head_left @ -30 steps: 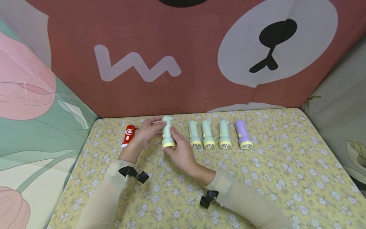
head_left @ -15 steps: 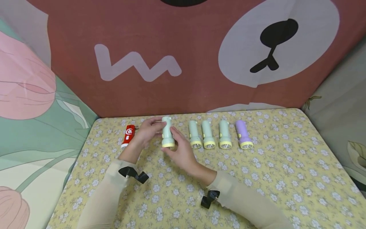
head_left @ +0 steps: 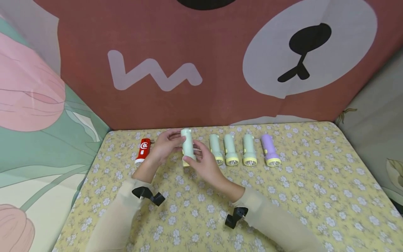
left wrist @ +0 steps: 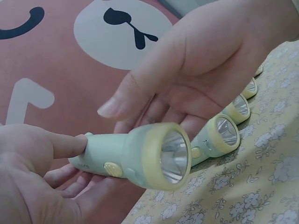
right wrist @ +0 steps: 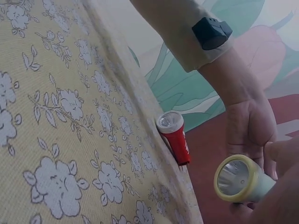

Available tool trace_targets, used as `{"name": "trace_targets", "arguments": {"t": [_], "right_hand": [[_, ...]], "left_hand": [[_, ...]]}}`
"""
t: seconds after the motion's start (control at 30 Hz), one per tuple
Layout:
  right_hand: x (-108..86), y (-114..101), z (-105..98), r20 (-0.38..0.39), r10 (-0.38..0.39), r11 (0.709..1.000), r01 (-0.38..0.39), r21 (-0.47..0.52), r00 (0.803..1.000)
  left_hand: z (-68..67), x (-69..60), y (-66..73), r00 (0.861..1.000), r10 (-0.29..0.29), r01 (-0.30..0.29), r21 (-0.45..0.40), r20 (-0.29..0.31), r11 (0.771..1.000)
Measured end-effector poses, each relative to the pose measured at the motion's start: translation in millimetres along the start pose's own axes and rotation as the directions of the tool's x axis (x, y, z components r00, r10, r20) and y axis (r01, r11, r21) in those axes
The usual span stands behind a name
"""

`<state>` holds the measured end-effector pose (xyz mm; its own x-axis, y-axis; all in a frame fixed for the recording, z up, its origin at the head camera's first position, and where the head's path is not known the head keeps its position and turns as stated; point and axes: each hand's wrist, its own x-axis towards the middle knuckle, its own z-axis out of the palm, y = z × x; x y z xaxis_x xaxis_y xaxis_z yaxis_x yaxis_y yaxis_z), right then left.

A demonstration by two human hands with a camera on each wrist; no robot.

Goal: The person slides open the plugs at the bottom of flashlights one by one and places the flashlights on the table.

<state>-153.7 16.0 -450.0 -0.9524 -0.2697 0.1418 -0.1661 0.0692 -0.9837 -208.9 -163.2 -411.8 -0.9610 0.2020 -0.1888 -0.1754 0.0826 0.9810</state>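
mint flashlight (head_left: 188,144) sat pinched near its tail by the left hand (head_left: 163,146), the right hand (head_left: 207,166) loosely spread beside its lamp end; right of the grip lay a purple flashlight (head_left: 269,148), left a red flashlight (head_left: 144,148).

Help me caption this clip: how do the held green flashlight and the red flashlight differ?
The green flashlight is yellow-rimmed; the red flashlight is white-rimmed.
The left hand holds the green flashlight above the table; the red flashlight lies on the table.
Both have a round, shiny front.
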Motion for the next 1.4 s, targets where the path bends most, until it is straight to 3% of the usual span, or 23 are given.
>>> {"name": "trace_targets", "arguments": {"t": [0.23, 0.5, 0.73, 0.9, 1.2, 1.3, 1.4], "right_hand": [[0.5, 4.8, 0.2, 0.029, 0.025, 1.000, -0.025, -0.012, 0.999], [0.1, 5.8, -1.7, 0.000, 0.040, 0.998, -0.040, -0.055, 0.999], [0.9, 6.5, -5.4, -0.013, 0.017, 0.999, -0.018, -0.049, 1.000], [1.2, 6.9, -5.9, -0.010, 0.004, 0.999, -0.005, -0.041, 1.000], [1.8, 10.3, -4.0, -0.020, 0.008, 1.000, -0.009, -0.027, 1.000], [0.2, 6.8, -3.9, -0.021, 0.003, 1.000, -0.004, -0.018, 1.000], [-0.3, 7.4, -4.0, -0.017, -0.008, 1.000, 0.007, -0.017, 1.000]], "left_hand": [[1.4, -5.3, 1.1, 0.994, 0.097, -0.098, 0.021, 0.042, 0.995], [-0.7, -10.3, -2.3, 0.981, 0.184, -0.189, 0.083, 0.069, 0.978], [-1.9, -16.1, -3.4, 0.936, 0.324, -0.338, 0.103, 0.137, 0.935], [-1.5, -20.1, -4.9, 0.911, 0.394, -0.408, 0.126, 0.122, 0.904], [-3.7, -28.0, -9.8, 0.897, 0.427, -0.438, 0.101, 0.115, 0.893], [-4.9, -29.2, -11.7, 0.891, 0.434, -0.447, 0.093, 0.131, 0.890], [-6.6, -31.9, -11.1, 0.894, 0.419, -0.436, 0.098, 0.157, 0.895]]}}
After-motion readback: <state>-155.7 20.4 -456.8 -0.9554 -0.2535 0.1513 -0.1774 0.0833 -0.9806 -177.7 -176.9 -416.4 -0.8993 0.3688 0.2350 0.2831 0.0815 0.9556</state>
